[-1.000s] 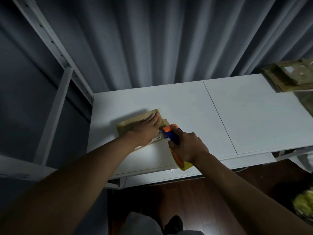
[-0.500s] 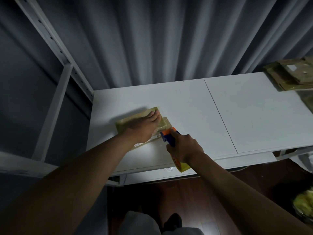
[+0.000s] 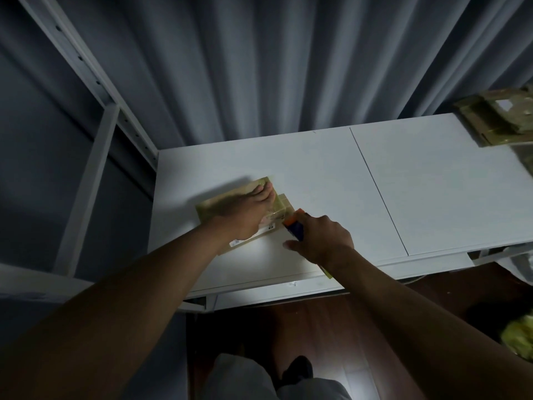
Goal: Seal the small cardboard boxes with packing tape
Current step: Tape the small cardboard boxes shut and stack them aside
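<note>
A small flat cardboard box (image 3: 212, 207) lies on the left part of the white table (image 3: 317, 168). My left hand (image 3: 245, 215) presses flat on top of it, fingers together and pointing away from me. My right hand (image 3: 320, 241) grips an orange and blue tape dispenser (image 3: 294, 226) whose head touches the box's right edge. Part of the yellowish tape roll (image 3: 327, 271) shows below my right wrist. Much of the box top is hidden under my left hand.
A stack of flattened cardboard boxes (image 3: 501, 119) lies at the table's far right corner. A white metal shelf frame (image 3: 95, 116) rises on the left. Grey curtains hang behind the table. Dark wooden floor and my legs show below the table's front edge.
The right hand has pushed the dispenser left, up to the box's right edge. The left hand stays pressed on the box.
</note>
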